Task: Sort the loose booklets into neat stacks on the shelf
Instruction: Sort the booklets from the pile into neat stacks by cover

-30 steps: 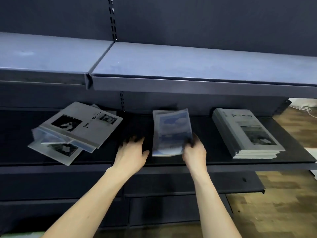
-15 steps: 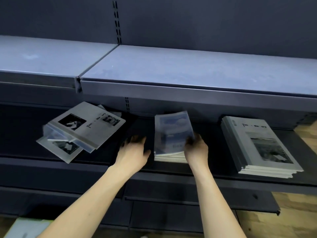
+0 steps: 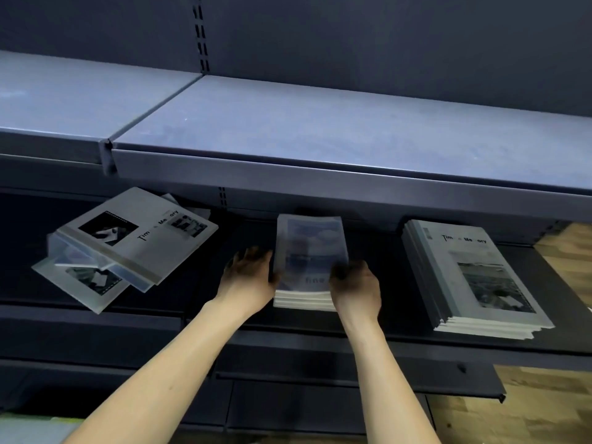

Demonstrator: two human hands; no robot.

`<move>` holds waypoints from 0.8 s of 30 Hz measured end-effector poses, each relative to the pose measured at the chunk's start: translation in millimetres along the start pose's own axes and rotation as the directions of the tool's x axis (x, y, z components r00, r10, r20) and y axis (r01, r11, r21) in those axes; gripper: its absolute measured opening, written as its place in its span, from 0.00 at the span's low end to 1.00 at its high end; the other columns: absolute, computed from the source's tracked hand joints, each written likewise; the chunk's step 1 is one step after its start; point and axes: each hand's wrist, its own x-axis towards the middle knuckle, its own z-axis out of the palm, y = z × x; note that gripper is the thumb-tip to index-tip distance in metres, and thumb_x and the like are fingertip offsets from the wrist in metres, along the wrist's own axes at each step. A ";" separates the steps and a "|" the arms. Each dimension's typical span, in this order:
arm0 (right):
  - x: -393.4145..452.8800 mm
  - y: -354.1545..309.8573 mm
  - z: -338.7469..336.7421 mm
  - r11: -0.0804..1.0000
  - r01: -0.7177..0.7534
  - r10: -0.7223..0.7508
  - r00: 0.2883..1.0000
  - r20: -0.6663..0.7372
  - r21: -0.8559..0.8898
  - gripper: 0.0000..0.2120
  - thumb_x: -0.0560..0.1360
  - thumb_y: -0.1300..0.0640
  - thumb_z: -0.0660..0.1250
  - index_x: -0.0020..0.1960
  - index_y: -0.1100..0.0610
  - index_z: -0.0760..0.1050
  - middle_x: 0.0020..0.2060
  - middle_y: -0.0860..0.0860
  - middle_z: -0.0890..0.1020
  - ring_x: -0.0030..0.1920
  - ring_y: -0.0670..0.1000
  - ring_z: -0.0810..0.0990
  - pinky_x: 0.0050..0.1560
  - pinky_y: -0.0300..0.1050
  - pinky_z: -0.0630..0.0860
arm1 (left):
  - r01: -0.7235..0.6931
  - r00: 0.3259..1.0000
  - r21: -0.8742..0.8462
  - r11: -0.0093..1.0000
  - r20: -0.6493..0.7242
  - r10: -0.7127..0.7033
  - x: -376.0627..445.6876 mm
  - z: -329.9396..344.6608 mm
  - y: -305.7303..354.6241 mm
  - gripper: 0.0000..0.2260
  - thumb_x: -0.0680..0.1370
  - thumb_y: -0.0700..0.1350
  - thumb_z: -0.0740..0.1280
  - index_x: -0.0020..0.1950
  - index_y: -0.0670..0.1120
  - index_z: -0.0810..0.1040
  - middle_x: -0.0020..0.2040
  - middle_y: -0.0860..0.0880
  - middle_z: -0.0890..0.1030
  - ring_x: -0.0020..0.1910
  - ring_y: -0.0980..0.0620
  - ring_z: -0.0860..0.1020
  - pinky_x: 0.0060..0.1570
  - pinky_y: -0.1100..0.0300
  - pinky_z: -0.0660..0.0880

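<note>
Squaring middle stack (image 3: 310, 261) on dark shelf (image 3: 400, 342) — left hand (image 3: 248, 280) pressing its left edge, right hand (image 3: 357, 288) gripping its right | loose booklets (image 3: 128, 248) left of it | neat stack (image 3: 474, 277) right.

Shop: slotted gondola shelving (image 3: 320, 174), stacked booklets (image 3: 474, 277).

Right stack (image 3: 474, 274) cover: "Tim… Me…ory"; middle stack (image 3: 309, 251): perhaps "fine".
</note>
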 end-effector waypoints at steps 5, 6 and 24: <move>7.3 6.3 -2.3 0.982 0.067 -0.075 0.996 -0.042 -0.178 0.18 0.82 0.43 0.57 0.58 0.54 0.77 0.51 0.54 0.82 0.53 0.57 0.81 0.42 0.44 0.68 | -0.010 1.000 -0.006 1.000 0.009 0.010 5.5 3.9 1.3 0.16 0.82 0.54 0.58 0.69 0.53 0.70 0.68 0.48 0.70 0.67 0.45 0.68 0.64 0.51 0.68; 9.2 8.3 0.8 0.983 0.082 -0.092 0.994 -0.055 -0.163 0.17 0.82 0.43 0.57 0.57 0.54 0.78 0.52 0.54 0.82 0.53 0.57 0.80 0.43 0.45 0.69 | -0.009 1.000 -0.007 1.000 0.009 0.009 6.2 4.5 1.5 0.16 0.82 0.54 0.58 0.69 0.53 0.70 0.67 0.48 0.70 0.67 0.45 0.68 0.64 0.51 0.68; 2.2 19.5 19.6 0.989 0.142 -0.143 0.989 -0.028 -0.037 0.25 0.78 0.39 0.63 0.69 0.52 0.69 0.61 0.54 0.76 0.60 0.56 0.76 0.53 0.51 0.78 | -0.003 0.999 0.005 1.000 0.033 0.003 -1.0 0.0 -4.0 0.24 0.82 0.58 0.56 0.77 0.51 0.62 0.78 0.47 0.59 0.76 0.44 0.58 0.73 0.49 0.60</move>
